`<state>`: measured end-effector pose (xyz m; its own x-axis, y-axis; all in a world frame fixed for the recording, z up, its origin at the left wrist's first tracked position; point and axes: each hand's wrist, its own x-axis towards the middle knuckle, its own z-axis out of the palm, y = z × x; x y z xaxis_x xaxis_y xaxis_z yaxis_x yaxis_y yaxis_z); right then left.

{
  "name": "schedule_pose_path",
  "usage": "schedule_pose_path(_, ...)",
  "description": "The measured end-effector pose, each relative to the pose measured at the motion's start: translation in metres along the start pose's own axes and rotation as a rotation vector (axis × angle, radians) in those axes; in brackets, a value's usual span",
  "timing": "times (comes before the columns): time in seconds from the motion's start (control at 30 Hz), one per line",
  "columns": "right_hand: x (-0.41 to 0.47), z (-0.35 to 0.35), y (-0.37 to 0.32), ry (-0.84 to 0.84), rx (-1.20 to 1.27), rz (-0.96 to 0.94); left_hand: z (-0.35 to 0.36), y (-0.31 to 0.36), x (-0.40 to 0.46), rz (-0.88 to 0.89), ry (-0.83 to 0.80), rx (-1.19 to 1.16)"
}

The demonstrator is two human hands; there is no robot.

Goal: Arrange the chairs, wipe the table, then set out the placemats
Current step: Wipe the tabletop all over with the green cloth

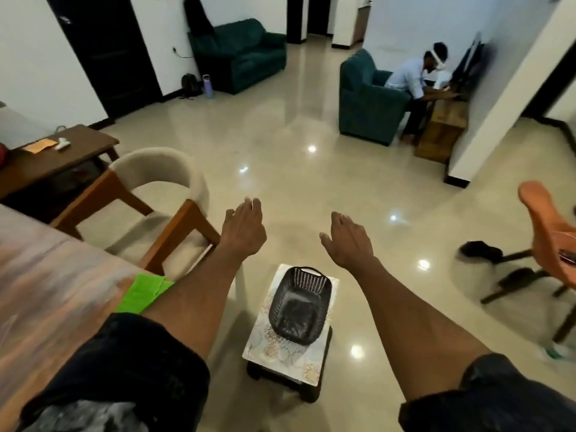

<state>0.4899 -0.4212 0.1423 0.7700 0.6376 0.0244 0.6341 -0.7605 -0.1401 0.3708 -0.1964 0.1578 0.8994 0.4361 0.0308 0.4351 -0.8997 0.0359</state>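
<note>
Both my arms reach forward over the floor. My left hand (pixel 244 227) and my right hand (pixel 349 241) hold nothing, fingers loosely apart. A beige armchair with wooden legs (pixel 156 194) stands to the left of my left hand, next to the wooden table (pixel 46 291). A green cloth (pixel 145 293) lies on the table's near corner, partly under my left forearm. Below my hands a dark plastic basket (pixel 300 302) rests on patterned placemats (pixel 274 347) stacked on a low stool. An orange chair (pixel 551 232) stands at the right edge.
A brown side table (pixel 81 148) with small items sits at the back left. A green sofa (pixel 246 54) and a green armchair (pixel 367 98) stand further back; a person sits there at a wooden cabinet (pixel 442 129). A dark shoe (pixel 481 251) lies on the glossy floor.
</note>
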Motion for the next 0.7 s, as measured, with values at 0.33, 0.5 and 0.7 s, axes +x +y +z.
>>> schedule_pose_path(0.33, -0.064, -0.023, 0.145, 0.059, 0.022, 0.099, 0.021, 0.165, -0.006, 0.143, -0.052, 0.007)
schedule_pose_path(0.5, -0.098, -0.023, 0.208, 0.035, 0.026, 0.136, 0.031, 0.228, -0.014, 0.166, -0.072, -0.001)
schedule_pose_path(0.7, -0.128, -0.014, 0.267, 0.006, 0.037, 0.179, 0.051, 0.289, -0.024, 0.193, -0.117, -0.008)
